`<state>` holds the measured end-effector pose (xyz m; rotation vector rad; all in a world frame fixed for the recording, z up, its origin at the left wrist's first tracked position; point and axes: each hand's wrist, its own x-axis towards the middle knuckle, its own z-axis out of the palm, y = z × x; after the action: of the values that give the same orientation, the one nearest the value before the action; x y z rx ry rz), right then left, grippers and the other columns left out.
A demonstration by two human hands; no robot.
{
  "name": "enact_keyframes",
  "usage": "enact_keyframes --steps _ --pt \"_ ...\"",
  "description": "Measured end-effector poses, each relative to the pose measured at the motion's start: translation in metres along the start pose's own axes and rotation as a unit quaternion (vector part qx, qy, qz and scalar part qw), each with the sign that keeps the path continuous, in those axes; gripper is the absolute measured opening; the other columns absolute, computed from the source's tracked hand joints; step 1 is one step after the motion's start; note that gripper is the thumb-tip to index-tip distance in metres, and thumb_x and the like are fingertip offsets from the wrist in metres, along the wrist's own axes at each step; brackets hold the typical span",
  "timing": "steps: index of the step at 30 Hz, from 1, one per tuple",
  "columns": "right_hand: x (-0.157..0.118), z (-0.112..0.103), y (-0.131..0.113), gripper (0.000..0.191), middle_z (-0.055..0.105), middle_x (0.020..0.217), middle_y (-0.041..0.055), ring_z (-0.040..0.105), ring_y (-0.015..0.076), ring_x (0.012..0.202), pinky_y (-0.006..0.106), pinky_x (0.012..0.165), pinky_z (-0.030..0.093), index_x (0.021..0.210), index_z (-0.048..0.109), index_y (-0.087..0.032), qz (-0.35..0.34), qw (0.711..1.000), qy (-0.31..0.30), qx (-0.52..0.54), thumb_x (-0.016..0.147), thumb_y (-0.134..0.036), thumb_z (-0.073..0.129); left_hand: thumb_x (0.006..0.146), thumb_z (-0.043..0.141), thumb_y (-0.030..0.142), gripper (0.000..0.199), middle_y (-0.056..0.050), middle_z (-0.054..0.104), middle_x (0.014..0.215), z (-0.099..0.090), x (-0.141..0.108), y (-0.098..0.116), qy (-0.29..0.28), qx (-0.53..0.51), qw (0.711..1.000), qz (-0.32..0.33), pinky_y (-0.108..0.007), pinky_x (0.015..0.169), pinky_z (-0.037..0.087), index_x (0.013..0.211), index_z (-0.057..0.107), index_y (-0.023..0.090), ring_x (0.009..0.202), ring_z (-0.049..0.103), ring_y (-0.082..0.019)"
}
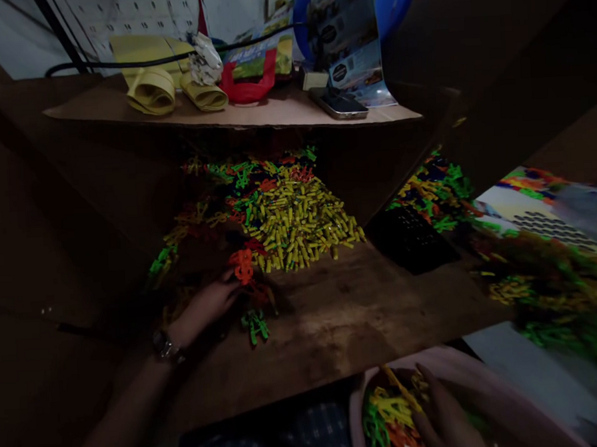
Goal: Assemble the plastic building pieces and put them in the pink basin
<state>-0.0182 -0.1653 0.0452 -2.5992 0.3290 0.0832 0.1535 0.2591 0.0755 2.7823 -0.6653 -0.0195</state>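
Observation:
On the left of the wooden tabletop, my left hand, with a watch at its wrist, closes its fingertips on a bright orange plastic piece. A green plastic piece lies on the wood just in front of it. My right hand is inside a pink basin at the lower right, its fingers bent around a yellow-orange plastic piece. Below that hand lie green, yellow and orange plastic pieces. The exact shape of the pieces is too dim to make out.
A heap of short yellow sticks covers the middle of the table, with coloured pieces behind it. A cardboard shelf overhangs, bearing a phone and yellow rolls. A black tray and more coloured pieces are at right.

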Motion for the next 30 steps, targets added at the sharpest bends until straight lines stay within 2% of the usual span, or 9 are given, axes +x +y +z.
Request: enact_keyframes --steps 2,5,7,10,12,15,18,24,30 --pt "0.013 0.019 -0.029 0.059 0.061 0.116 0.0148 0.057 0.0253 0.109 0.038 0.09 0.046 0.133 0.039 -0.016 0.005 0.988 -0.044 0.151 0.078 -0.037 0.04 0.091 0.039 0.033 0.031 -0.006 0.048 0.132 -0.002 -0.003 0.006 0.015 0.001 1.0 -0.019 -0.034 0.098 0.04 0.114 0.057 0.023 0.112 0.052 -0.022" --pt "0.039 0.049 -0.086 0.065 0.063 0.113 0.0132 0.067 0.02 0.085 0.033 0.074 0.052 0.139 0.028 -0.017 0.004 0.911 -0.171 0.375 0.081 -0.043 0.041 0.087 0.047 0.041 0.036 -0.011 0.057 0.119 0.0 -0.011 0.013 0.072 0.011 0.994 -0.076 -0.038 0.092 0.043 0.114 0.054 0.018 0.106 0.054 -0.026" --pt "0.057 0.068 -0.127 0.069 0.061 0.115 0.015 0.066 0.0178 0.078 0.031 0.068 0.052 0.143 0.018 -0.016 -0.034 0.892 -0.162 0.422 0.084 -0.045 0.037 0.083 0.054 0.045 0.041 -0.011 0.061 0.108 0.004 -0.017 0.017 0.132 0.013 0.983 -0.129 -0.039 0.089 0.044 0.112 0.053 0.017 0.101 0.055 -0.027" --pt "0.079 0.095 -0.179 0.064 0.06 0.116 0.0157 0.062 0.0196 0.094 0.031 0.078 0.049 0.14 0.023 -0.012 -0.086 0.944 -0.05 0.314 0.085 -0.04 0.038 0.081 0.057 0.04 0.042 -0.011 0.062 0.106 0.01 -0.026 0.019 0.204 -0.005 0.961 -0.186 -0.038 0.086 0.046 0.114 0.051 0.015 0.098 0.056 -0.027" --pt "0.088 0.111 -0.204 0.056 0.061 0.112 0.0158 0.059 0.0227 0.101 0.033 0.083 0.046 0.131 0.039 -0.011 -0.107 0.958 -0.032 0.264 0.081 -0.036 0.045 0.083 0.053 0.035 0.034 -0.01 0.062 0.106 0.012 -0.03 0.019 0.224 -0.02 0.955 -0.192 -0.037 0.088 0.045 0.112 0.054 0.017 0.098 0.056 -0.026" --pt "0.096 0.126 -0.218 0.037 0.065 0.1 0.015 0.06 0.0255 0.094 0.035 0.083 0.045 0.109 0.057 -0.011 -0.129 0.964 -0.044 0.227 0.076 -0.026 0.05 0.084 0.05 0.027 0.025 -0.009 0.06 0.107 0.015 -0.034 0.016 0.237 -0.019 0.95 -0.2 -0.036 0.089 0.045 0.104 0.061 0.018 0.101 0.055 -0.024" --pt "0.108 0.126 -0.213 0.033 0.066 0.091 0.0133 0.063 0.0236 0.083 0.032 0.075 0.048 0.101 0.058 -0.009 -0.132 0.967 -0.045 0.212 0.072 -0.021 0.048 0.08 0.051 0.018 0.026 -0.011 0.055 0.109 0.012 -0.037 0.016 0.245 0.014 0.941 -0.233 -0.035 0.088 0.046 0.101 0.064 0.019 0.101 0.053 -0.025" --pt "0.161 0.101 -0.219 0.037 0.066 0.093 0.0114 0.062 0.0185 0.08 0.026 0.068 0.049 0.113 0.047 -0.007 -0.181 0.968 -0.04 0.169 0.082 -0.023 0.036 0.074 0.049 0.01 0.026 -0.01 0.054 0.112 -0.008 -0.03 0.028 0.16 0.139 0.938 -0.275 -0.045 0.087 0.044 0.084 0.07 0.022 0.103 0.047 -0.031" --pt "0.184 0.115 -0.266 0.035 0.067 0.097 0.0153 0.065 0.0234 0.084 0.033 0.075 0.047 0.114 0.054 -0.011 -0.249 0.965 -0.08 -0.007 0.081 -0.009 0.042 0.079 0.044 0.011 0.045 -0.011 0.057 0.118 -0.015 0.031 0.002 0.074 0.011 0.981 -0.179 -0.046 0.096 0.037 0.122 0.053 0.021 0.109 0.05 -0.029"
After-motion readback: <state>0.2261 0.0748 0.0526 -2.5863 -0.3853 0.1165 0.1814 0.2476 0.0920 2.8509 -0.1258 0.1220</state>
